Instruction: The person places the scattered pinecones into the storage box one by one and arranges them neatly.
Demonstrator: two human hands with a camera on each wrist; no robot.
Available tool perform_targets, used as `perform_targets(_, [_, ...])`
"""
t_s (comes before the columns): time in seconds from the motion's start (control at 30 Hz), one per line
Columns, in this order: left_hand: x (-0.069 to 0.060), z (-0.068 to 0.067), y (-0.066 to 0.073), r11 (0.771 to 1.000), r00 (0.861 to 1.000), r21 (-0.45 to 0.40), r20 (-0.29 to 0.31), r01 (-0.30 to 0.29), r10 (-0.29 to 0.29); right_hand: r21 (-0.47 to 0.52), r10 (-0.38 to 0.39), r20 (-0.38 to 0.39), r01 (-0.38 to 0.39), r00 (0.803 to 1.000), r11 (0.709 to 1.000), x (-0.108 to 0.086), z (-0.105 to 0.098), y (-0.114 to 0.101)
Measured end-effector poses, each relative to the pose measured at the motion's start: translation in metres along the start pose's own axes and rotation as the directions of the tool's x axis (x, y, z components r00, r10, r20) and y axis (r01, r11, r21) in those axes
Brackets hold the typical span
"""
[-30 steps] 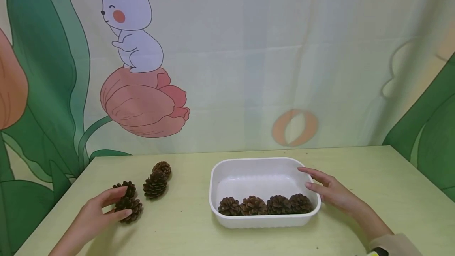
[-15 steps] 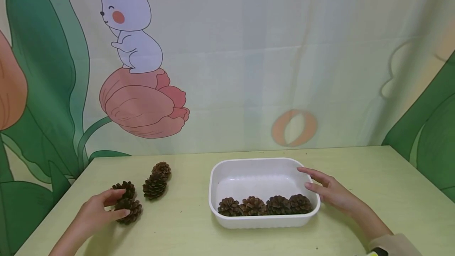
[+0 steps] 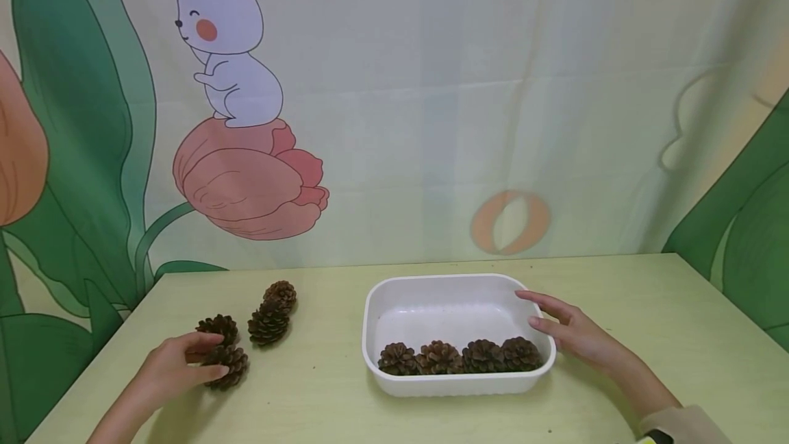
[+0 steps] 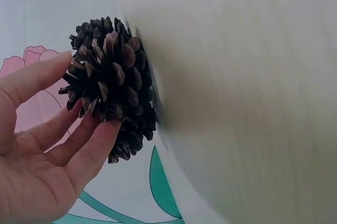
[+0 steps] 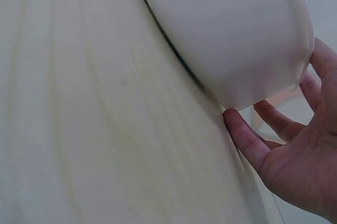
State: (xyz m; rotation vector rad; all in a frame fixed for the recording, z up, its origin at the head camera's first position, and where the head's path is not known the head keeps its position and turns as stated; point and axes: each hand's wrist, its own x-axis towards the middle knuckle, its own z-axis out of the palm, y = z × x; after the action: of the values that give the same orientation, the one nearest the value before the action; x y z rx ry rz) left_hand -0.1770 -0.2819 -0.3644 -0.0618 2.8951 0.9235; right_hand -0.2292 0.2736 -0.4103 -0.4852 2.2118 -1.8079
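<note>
My left hand [image 3: 166,368] is at a pair of brown pine cones on the left of the table. Its thumb and fingers pinch the nearer pine cone [image 3: 233,365]. The farther pine cone [image 3: 218,326] sits right behind, partly covered by the fingers. In the left wrist view the held pine cone [image 4: 113,74] lies between thumb and fingertips, close to the tabletop. My right hand [image 3: 576,334] holds the right rim of a white plastic tray [image 3: 444,384], thumb and a finger over the edge. The right wrist view has other fingertips [image 5: 234,116] against the tray's outer wall.
Inside the tray several pine cones [image 3: 440,358] line the near wall. Two more pine cones [image 3: 269,322] stand together on the table between the left hand and the tray. Behind the pale table [image 3: 320,410] hangs a cloth [image 3: 394,122] with a printed rabbit and flowers.
My left hand has shifted very slightly to the right, its fingers closer on the near pine cone. The right hand and the tray stay where they were.
</note>
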Motion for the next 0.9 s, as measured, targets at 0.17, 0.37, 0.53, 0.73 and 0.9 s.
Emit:
perform_targets(0.17, [0.0,0.0,0.002,1.0,1.0,0.006,-0.002,0.011,-0.011,0.011,0.003,0.002,-0.003,1.0,1.0,0.0,0.0,0.0])
perform_targets(0.37, [-0.003,0.001,0.009,0.999,0.999,0.001,-0.007,0.033,-0.033,0.013,0.002,0.006,-0.002,1.0,1.0,0.0,-0.001,0.0])
perform_targets(0.53, [-0.008,0.002,0.018,0.999,0.999,-0.029,-0.019,0.035,-0.035,0.011,-0.005,0.015,0.004,1.0,1.0,0.0,-0.001,0.001])
perform_targets(0.73, [-0.016,0.008,0.029,0.99,0.999,-0.141,-0.054,-0.002,-0.006,0.009,-0.003,0.009,0.003,1.0,1.0,0.0,-0.001,0.0])
perform_targets(0.9, [-0.018,0.014,0.038,0.983,0.997,-0.179,-0.076,-0.046,0.033,0.002,-0.008,0.01,0.008,1.0,1.0,-0.001,0.0,-0.001])
